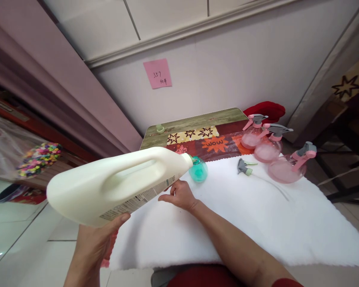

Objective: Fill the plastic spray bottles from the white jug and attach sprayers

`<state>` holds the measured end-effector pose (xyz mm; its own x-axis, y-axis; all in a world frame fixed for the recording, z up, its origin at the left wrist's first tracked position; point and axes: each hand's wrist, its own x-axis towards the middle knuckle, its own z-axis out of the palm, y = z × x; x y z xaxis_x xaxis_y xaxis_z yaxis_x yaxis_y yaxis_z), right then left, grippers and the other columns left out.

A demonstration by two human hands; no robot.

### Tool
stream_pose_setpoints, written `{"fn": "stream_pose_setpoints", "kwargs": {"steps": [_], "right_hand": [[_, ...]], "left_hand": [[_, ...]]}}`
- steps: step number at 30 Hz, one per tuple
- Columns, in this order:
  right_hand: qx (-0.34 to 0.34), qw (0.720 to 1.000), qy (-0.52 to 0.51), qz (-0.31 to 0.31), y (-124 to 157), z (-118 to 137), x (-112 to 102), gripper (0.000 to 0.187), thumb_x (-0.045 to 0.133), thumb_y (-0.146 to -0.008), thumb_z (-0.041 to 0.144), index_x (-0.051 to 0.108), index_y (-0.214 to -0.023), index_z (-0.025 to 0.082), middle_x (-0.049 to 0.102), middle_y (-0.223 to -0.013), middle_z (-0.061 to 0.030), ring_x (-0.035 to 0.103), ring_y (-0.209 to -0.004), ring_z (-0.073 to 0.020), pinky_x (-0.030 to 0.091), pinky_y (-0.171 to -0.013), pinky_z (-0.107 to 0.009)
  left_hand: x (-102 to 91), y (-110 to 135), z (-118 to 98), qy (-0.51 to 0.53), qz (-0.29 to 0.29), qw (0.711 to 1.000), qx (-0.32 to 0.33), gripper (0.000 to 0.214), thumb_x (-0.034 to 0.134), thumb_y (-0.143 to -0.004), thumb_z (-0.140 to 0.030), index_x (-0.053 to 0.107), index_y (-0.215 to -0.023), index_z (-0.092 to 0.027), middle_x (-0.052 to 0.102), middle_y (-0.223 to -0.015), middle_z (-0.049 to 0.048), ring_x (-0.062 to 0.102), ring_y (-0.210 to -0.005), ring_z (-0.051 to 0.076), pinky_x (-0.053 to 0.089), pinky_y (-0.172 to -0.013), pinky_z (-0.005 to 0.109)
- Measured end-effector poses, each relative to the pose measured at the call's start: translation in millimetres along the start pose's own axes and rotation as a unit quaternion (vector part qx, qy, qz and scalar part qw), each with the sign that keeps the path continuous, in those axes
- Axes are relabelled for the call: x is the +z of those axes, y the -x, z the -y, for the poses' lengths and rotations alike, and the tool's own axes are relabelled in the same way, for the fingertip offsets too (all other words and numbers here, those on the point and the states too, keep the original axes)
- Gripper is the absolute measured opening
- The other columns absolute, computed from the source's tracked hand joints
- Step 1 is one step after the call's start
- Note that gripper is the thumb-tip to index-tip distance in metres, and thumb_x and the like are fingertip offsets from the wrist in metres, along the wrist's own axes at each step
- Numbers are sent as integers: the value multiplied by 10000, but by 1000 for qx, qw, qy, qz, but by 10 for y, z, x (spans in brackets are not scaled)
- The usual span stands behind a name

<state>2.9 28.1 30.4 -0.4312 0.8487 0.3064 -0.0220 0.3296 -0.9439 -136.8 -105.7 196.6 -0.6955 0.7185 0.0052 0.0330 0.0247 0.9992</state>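
Note:
A large cream-coloured detergent jug (74, 187) with a hollow handle is tipped over, its neck at the mouth of a small green spray bottle (199, 172). My left hand (103, 233) grips the jug from below near its base, thumb along the labelled side. Under the neck end, my right hand (181, 195) is curled against the jug, its fingers partly hidden behind it. The spray bottle stands on a white cloth and holds some green contents. To its right lies a loose grey and green spray head (244, 167) with a thin tube.
Several pink spray bottles (286, 169) with trigger heads stand along the right side of the white cloth (242, 223). A pale green cap (160, 128) sits at the table's back left. Behind the table is a wall with a pink note (157, 73). A red object (266, 111) is behind the table.

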Motion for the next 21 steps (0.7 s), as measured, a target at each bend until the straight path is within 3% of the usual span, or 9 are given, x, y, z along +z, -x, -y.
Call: {"fn": "stream_pose_setpoints", "kwargs": {"steps": [2,4,6,8,12,21], "right_hand": [[3,995,71,67,5,16,7,481,897,-707,581,592,-629,217,805,-836,-44,745,-730,-198,528,-724,-300],[11,978,142,154,11,34,2,391,862,-772,574,714,-846,220,814,-836,-24,766,-797,-233,525,-773,-328],[18,951,195,240,18,43,-6,471,846,-806,549,722,-1127,227,828,-882,-20,775,-905,-273,522,-791,-348],[23,931,226,287,27,35,-9,571,831,-841,494,651,-1311,223,837,-963,-28,767,-1000,-290,519,-802,-356],[32,928,232,291,38,2,0,525,758,-917,461,608,-1364,231,838,-1011,-24,760,-1035,-276,514,-830,-364],[34,925,239,292,39,7,11,473,740,-931,430,611,-1342,235,836,-1023,-19,755,-1063,-284,519,-835,-376]], "left_hand": [[-11,-8,1,3,6,1000,2,933,984,-345,-145,740,-1244,-191,823,-1026,111,775,-937,367,673,-764,404],[-23,-15,-6,3,10,1000,-7,932,976,-337,-109,742,-1236,-182,825,-997,114,779,-905,368,675,-746,407],[-26,-15,-20,2,13,1000,-12,933,973,-343,-90,741,-1241,-181,826,-968,109,782,-875,362,677,-741,407],[-13,-7,-39,5,17,1000,-5,945,973,-346,-82,735,-1253,-195,827,-979,99,783,-907,361,675,-774,402],[30,14,-62,13,12,1000,7,963,983,-350,-101,726,-1270,-220,823,-1061,97,771,-1010,370,670,-826,391],[-19,-8,-40,13,25,1000,8,915,980,-386,-90,732,-1260,-202,821,-1077,108,770,-1022,362,664,-849,384]]}}
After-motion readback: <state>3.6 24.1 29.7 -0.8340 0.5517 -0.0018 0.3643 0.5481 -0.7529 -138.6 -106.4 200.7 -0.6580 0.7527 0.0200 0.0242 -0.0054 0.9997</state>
